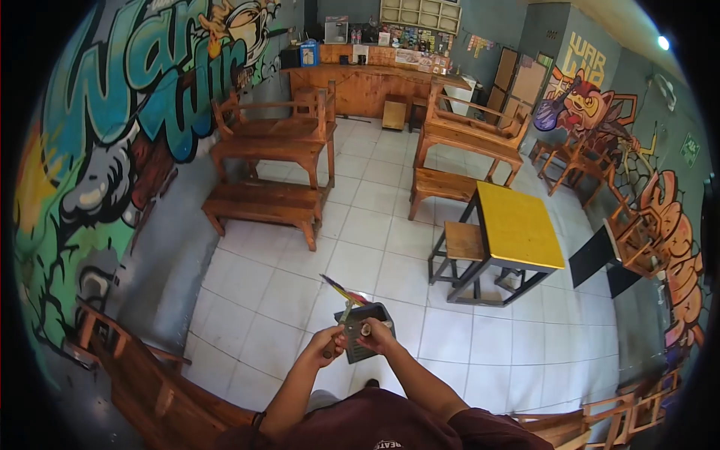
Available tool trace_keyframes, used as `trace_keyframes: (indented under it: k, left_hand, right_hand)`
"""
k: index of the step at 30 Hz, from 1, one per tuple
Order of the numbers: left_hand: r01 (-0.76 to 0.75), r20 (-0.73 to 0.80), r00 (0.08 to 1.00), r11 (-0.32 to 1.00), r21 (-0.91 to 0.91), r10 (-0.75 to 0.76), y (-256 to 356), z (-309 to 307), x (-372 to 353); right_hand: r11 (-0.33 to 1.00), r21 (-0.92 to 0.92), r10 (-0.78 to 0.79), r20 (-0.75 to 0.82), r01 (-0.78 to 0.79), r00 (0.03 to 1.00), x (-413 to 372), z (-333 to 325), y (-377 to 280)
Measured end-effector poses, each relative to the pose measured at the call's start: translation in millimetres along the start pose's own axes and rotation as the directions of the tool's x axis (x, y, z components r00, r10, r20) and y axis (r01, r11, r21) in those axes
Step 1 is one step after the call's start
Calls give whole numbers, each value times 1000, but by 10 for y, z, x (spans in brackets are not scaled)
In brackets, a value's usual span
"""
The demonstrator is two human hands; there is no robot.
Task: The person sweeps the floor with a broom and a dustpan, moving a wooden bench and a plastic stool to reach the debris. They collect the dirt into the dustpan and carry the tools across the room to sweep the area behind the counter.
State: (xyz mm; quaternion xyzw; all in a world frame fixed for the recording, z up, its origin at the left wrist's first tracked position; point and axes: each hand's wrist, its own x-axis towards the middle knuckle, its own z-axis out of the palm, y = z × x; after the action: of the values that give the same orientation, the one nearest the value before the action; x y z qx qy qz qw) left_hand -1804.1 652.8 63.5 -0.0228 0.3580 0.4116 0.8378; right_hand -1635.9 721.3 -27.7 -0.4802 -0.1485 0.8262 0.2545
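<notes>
My left hand (325, 347) is wrapped round a brown handle (330, 349), with a thin greenish piece rising above it. My right hand (380, 337) is closed on a short rod-like thing (365, 330) with a pale round end. Behind and between both hands is a dark grey tray-like container (367, 352) with a ridged inside; which hand supports it, I cannot tell. A thin yellow and dark strip with a red part (341, 289) sticks out beyond its far edge, pointing up and left. How these pieces join is too small to make out.
A yellow-topped table (521, 225) and a wooden stool (463, 241) stand ahead on the right. Wooden benches (262, 204) are at the left, with more stacked furniture (469, 139) beyond. A wooden counter (360, 86) spans the back. Painted walls line both sides; wooden furniture (157, 382) is near on the left.
</notes>
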Motion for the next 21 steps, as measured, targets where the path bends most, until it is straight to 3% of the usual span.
trace_keyframes:
  k: [6,10,13,15,16,18,21]
  left_hand:
    - [-22,-75,997,1000,-21,20,605,121,295]
    - [-74,-64,994,987,142,84,1052,258,679]
    - [-100,-70,990,951,294,126,1422,419,1018]
    - [-97,-16,993,863,496,121,1696,457,1283]
    - [-84,-15,994,859,505,105,1828,530,1336]
    - [-110,51,993,720,685,103,2112,749,1449]
    - [-94,64,996,658,747,69,2389,1021,1753]
  right_hand:
    - [975,-220,12,-58,-24,998,380,159,-544]
    - [932,-352,71,-52,-85,996,825,341,-951]
    - [943,-305,125,-50,-134,991,1262,411,-1261]
    - [965,-212,178,99,-154,979,1676,382,-1431]
    - [969,-195,172,93,-152,981,1721,459,-1546]
    - [974,-180,156,116,-134,981,1590,751,-2001]
    - [982,-163,107,82,-92,991,1601,898,-2534]
